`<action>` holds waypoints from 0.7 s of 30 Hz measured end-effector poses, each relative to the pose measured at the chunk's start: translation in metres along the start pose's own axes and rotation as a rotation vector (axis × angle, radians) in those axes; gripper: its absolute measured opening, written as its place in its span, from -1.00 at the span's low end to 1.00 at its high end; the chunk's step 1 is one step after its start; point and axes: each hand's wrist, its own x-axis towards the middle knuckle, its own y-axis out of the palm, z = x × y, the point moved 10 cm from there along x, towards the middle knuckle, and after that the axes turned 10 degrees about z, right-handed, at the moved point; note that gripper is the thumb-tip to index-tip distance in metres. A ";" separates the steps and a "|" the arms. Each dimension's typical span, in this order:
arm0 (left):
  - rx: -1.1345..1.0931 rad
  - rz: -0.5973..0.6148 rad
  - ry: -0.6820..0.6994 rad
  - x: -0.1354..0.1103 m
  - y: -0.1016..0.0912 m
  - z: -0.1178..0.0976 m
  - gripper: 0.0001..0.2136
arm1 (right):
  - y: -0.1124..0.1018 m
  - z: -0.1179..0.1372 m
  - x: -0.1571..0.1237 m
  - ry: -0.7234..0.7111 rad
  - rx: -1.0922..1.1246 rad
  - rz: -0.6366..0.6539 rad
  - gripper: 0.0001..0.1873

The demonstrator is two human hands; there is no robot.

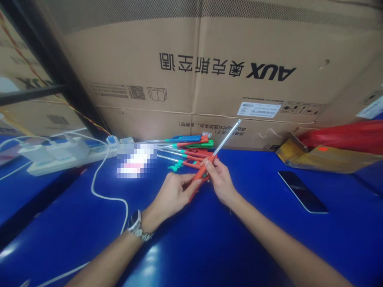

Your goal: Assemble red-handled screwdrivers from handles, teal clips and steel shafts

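Both my hands hold one red long-nosed lighter (201, 175) above the blue table (239, 223). My left hand (173, 195), with a watch on its wrist, is closed around the lower end of the red handle. My right hand (218, 175) pinches the handle near where the thin metal tube (227, 135) starts; the tube points up and to the right. Just behind my hands lies a pile of several lighters (191, 149) with red, blue and green handles, their metal tubes pointing left.
A large cardboard box (209, 71) stands along the back of the table. A phone (302, 191) lies face up at the right, near a yellow packet (314, 157) and a red bag (347, 135). A white power strip (56, 155) and cable (104, 187) sit at the left.
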 end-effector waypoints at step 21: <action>0.125 -0.201 0.065 -0.008 0.006 -0.018 -0.68 | 0.020 -0.017 0.000 0.112 0.353 0.006 -0.59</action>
